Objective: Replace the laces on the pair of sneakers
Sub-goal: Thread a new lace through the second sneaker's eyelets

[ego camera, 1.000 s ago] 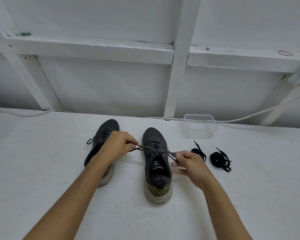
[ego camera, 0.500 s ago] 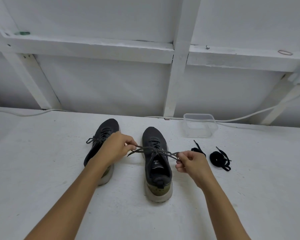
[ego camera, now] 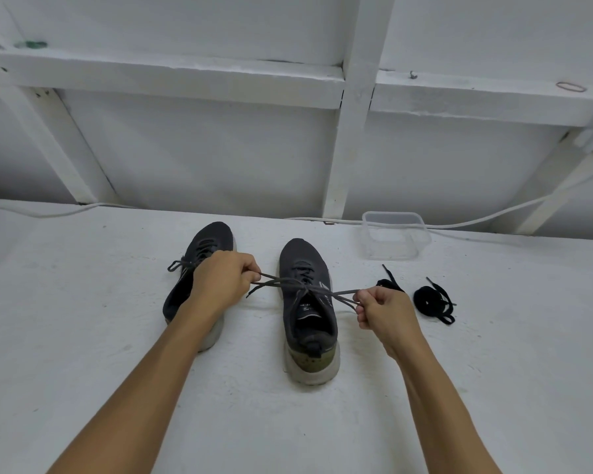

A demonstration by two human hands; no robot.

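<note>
Two dark grey sneakers with pale soles stand on the white floor, toes pointing away. The right sneaker lies between my hands. Its grey lace is stretched sideways across the tongue. My left hand pinches one side of that lace, and my right hand pinches the other side. The left sneaker is partly hidden behind my left hand and still shows a tied lace. Two bundled black laces lie on the floor to the right.
A clear plastic container sits near the wall behind the black laces. A white cable runs along the base of the white framed wall. The white floor stretches to both sides.
Both hands have pulled slightly apart, drawing the grey lace tighter and wider across the right sneaker. My right hand shifted a little to the right.
</note>
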